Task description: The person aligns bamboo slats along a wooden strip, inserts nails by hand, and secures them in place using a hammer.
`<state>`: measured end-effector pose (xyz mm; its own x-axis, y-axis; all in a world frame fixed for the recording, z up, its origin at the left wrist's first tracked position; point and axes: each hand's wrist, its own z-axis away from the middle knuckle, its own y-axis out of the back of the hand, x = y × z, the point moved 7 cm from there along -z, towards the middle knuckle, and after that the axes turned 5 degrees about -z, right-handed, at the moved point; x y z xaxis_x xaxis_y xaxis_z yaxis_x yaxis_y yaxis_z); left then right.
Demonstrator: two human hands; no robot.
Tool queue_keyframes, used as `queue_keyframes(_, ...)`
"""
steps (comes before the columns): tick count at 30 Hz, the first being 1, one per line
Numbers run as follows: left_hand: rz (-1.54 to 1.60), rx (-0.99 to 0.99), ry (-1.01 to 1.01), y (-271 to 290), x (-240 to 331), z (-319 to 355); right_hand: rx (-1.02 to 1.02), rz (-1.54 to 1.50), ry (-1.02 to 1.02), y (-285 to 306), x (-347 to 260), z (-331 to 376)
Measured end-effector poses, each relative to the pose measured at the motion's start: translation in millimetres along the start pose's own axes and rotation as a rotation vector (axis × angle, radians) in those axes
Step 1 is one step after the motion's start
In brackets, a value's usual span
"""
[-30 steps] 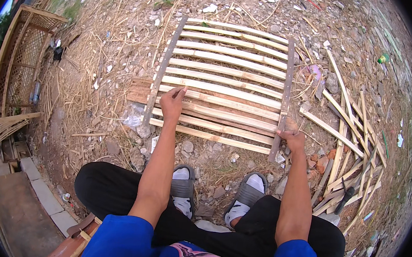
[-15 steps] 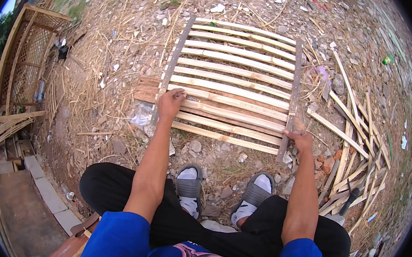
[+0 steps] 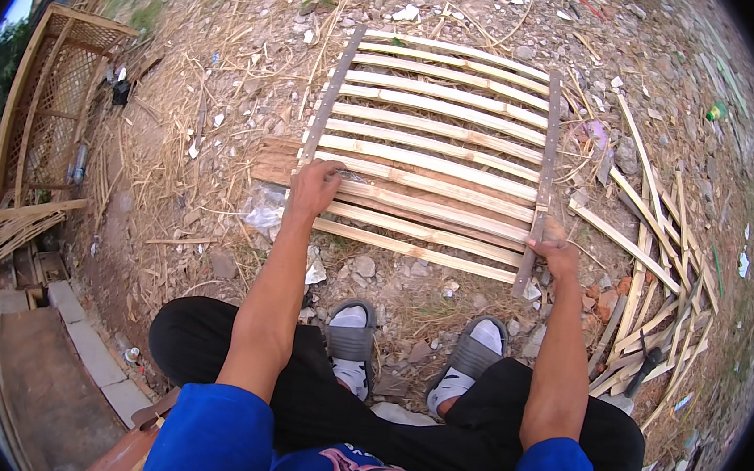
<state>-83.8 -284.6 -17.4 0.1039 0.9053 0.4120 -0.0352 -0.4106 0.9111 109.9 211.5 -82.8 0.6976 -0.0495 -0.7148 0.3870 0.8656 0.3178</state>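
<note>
Your view has eased back a touch while both hands keep their places on the pale slatted bamboo panel (image 3: pixel 433 155) lying flat on the stony, straw-strewn ground (image 3: pixel 228 88). Your left hand (image 3: pixel 314 190) presses its near-left corner, fingers curled over the dark rail; your right hand (image 3: pixel 555 256) clasps the right rail's end, seemingly steadying it squarely before your grey sandals (image 3: pixel 352 332).

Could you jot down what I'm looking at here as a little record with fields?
Setting: outdoor dirt ground strewn with straw and stones
Main thing: slatted bamboo panel lying flat
Left hand: gripping the panel's left rail at its near end
Right hand: gripping the right rail's near end
Feet: grey sandals just short of the panel
Nearby: loose bamboo strips to the right, lattice frame far left
</note>
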Motion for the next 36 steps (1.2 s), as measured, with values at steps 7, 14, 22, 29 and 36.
queue_keyframes(7, -0.279, -0.166, -0.504, 15, 47, -11, -0.006, 0.027, -0.007, 6, 11, -10)
queue_keyframes(14, -0.411, -0.33, -0.701, 3, 59, -35, 0.038, 0.022, 0.025, 4, 10, -10)
queue_keyframes(22, -0.472, -0.399, -0.69, 30, 33, -38, 0.013, 0.017, 0.029, 7, 15, -15)
queue_keyframes(29, -0.442, -0.245, -0.64, 39, 19, -20, 0.007, 0.091, -0.002, 4, 7, -9)
queue_keyframes(36, -0.46, -0.187, -0.697, 22, 24, -16, 0.025, 0.089, 0.006, 8, 16, -18)
